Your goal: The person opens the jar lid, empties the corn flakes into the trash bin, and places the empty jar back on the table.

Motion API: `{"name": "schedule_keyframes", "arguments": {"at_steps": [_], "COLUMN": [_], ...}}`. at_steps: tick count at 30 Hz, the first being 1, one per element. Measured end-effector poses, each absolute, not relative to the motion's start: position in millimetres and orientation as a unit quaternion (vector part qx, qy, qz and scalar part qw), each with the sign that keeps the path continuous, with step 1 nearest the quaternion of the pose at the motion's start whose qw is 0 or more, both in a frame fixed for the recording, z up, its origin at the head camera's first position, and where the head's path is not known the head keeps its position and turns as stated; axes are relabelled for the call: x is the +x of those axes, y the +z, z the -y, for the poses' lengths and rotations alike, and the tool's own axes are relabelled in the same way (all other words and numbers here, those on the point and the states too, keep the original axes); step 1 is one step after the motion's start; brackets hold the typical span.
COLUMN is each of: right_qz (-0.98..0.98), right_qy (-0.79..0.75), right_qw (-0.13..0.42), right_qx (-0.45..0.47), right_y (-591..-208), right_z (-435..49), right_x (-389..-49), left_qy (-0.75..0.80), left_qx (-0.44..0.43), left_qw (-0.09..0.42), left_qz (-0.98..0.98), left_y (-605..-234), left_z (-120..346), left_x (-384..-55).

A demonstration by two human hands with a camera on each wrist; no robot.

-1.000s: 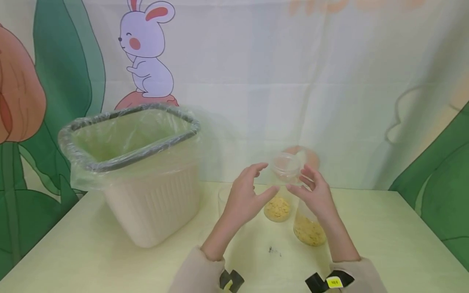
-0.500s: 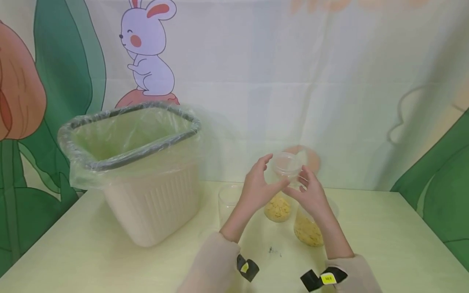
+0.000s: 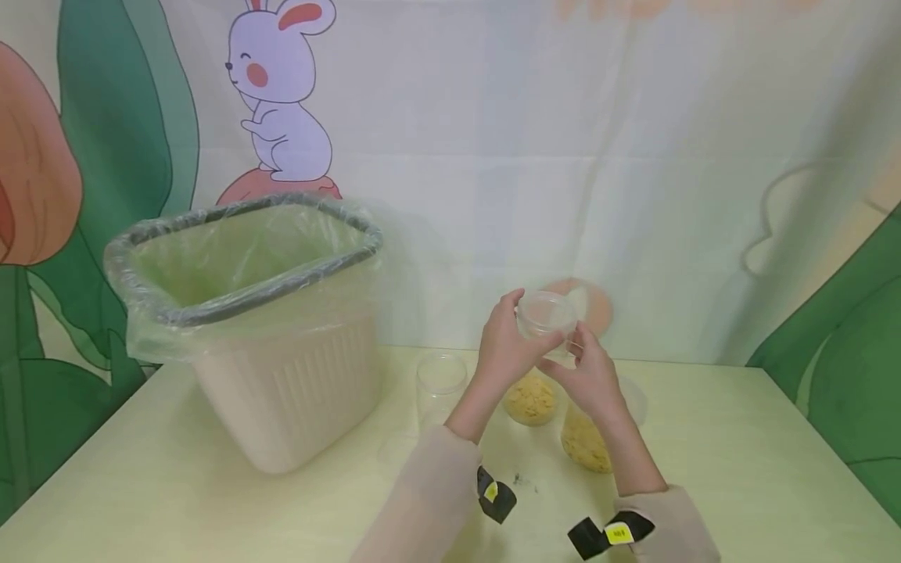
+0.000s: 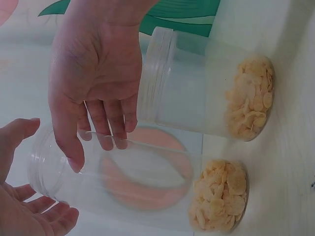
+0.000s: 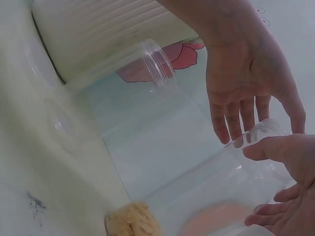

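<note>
A tall clear plastic jar (image 3: 552, 309) stands upright with yellow flakes (image 3: 531, 403) in its bottom. My left hand (image 3: 507, 340) curves round its upper part from the left, thumb across the front. From the other side my right hand (image 3: 587, 375) holds the same jar near its ringed top, thumb in front and fingers behind. The right wrist view shows both hands' fingers about the jar's top (image 5: 268, 130). Close by on the right, partly behind my right forearm, is a second clear jar (image 4: 189, 83) with flakes at its base.
A third clear jar (image 3: 441, 383), without flakes, stands left of my hands. Thin clear discs (image 5: 61, 118) lie on the table beside it. A large beige bin (image 3: 296, 383) with a plastic liner stands at the left. Behind the table hangs a printed cloth (image 3: 450, 156).
My hands have closed in on the middle jar's top from both sides, the left moving right and slightly up. The jar stays in about the same place.
</note>
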State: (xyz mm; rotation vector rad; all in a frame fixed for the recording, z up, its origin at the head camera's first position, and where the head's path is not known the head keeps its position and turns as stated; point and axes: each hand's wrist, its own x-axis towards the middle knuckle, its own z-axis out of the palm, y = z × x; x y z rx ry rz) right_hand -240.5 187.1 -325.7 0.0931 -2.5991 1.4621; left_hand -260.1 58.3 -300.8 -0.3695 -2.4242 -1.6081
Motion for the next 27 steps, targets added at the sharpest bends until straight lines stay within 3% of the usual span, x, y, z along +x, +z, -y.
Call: {"name": "schedule_keyframes", "arguments": {"at_steps": [13, 27], "right_qz": [0.871, 0.859], "right_qy": [0.479, 0.497], "right_qw": [0.105, 0.114], "right_qx": [0.033, 0.054], "right_y": [-328.8, -327.9], "right_z": [-185.0, -180.6], "right_x": [-239.1, -236.3], "left_qy": [-0.544, -0.488], "left_qx": [-0.109, -0.076], "left_qw": [0.095, 0.148], "left_qz": [0.827, 0.857], "left_y": [-303.6, -303.8], "left_z": [-60.8, -53.8], "left_x": [-267.5, -264.4]}}
